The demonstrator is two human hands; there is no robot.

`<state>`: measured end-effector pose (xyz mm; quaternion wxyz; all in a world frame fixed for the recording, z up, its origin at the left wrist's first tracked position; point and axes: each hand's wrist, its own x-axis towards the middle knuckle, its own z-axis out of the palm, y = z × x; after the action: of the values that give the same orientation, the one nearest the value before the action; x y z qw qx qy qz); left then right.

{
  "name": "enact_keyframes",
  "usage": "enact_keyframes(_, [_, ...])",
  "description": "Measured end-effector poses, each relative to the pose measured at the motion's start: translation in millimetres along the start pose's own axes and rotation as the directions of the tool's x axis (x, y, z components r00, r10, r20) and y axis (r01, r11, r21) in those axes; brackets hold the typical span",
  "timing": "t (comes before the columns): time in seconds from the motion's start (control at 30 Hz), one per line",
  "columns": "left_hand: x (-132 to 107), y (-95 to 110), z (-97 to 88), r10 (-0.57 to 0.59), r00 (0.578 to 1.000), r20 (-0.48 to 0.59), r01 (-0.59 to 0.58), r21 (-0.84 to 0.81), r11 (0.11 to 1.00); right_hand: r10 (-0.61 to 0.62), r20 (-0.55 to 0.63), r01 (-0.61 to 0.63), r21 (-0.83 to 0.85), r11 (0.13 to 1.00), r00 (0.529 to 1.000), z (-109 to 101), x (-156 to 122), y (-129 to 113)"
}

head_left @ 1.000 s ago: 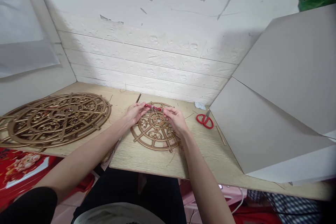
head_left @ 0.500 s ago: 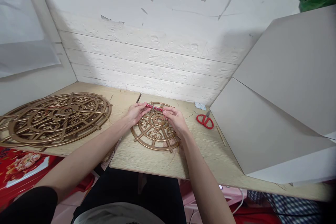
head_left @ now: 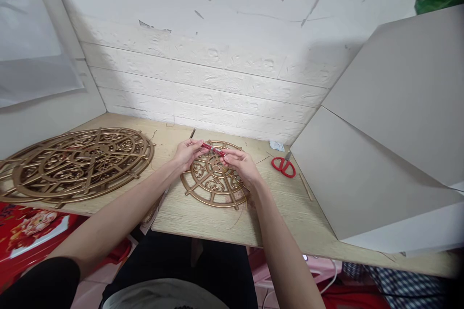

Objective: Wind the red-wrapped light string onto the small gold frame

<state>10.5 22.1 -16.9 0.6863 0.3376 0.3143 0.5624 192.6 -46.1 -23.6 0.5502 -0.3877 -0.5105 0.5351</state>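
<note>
A thin red stick-like piece (head_left: 212, 148), with a pale band near its middle, is held up between my two hands. Its left end is pinched by my left hand (head_left: 188, 153). My right hand (head_left: 239, 163) closes on the other end, its fingers curled and partly hiding that tip. Just beneath lies a round gold openwork disc (head_left: 214, 185) with scrolls and spokes, flat on the wooden table (head_left: 203, 227). A fine yellowish wire or thread (head_left: 245, 193) trails from near my right hand over the disc's right side. What kind of thing the red piece is, I cannot make out.
Several larger gold openwork discs (head_left: 85, 164) are stacked at the left. Red-handled scissors (head_left: 283, 166) lie to the right, near a small pale packet (head_left: 277, 146) and a thin stick (head_left: 306, 187). White boards (head_left: 377, 164) stand at the right; a brick-patterned wall (head_left: 217, 82) closes the back.
The red piece has tilted slightly, its right end dipping a little. My right fingers have shifted and curled somewhat more at that end; my left hand stays nearly in place.
</note>
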Motion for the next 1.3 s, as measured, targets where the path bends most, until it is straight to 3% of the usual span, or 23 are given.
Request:
enact_keyframes(0.3, [2.6, -2.3, -4.6, 0.048, 0.993, 0.105, -0.055, 0.065, 0.996, 0.028, -0.022, -0.027, 0.06, 0.998, 0.999, 2.9, -2.8, -3.6])
enact_keyframes(0.57, [-1.4, 2.0, 0.5, 0.009, 1.0, 0.002, -0.009, 0.076, 0.997, 0.035, -0.023, -0.034, 0.073, 0.997, 0.999, 5.2, -4.1, -4.8])
enact_keyframes(0.87, [-0.6, -7.6, 1.5, 0.117, 0.987, -0.107, -0.111, 0.065, 0.992, -0.001, -0.038, 0.0, -0.034, 0.999, 0.999, 7.4, 1.5, 0.5])
enact_keyframes(1.0, [-3.1, -4.9, 3.1, 0.135, 0.988, -0.072, -0.131, 0.055, 0.99, -0.005, -0.077, 0.002, -0.041, 0.999, 0.997, 6.3, 2.4, 0.5])
enact_keyframes(1.13, [-5.1, -0.9, 3.3, 0.075, 0.997, 0.002, -0.075, 0.06, 0.995, -0.042, -0.116, 0.043, 0.005, 0.999, 0.992, 2.1, 3.6, 1.7])
enact_keyframes(1.3, [-3.3, 0.4, 2.8, 0.025, 0.999, -0.023, -0.024, 0.03, 0.999, -0.03, -0.144, 0.04, 0.07, 0.997, 0.989, -0.6, 3.6, 1.3])
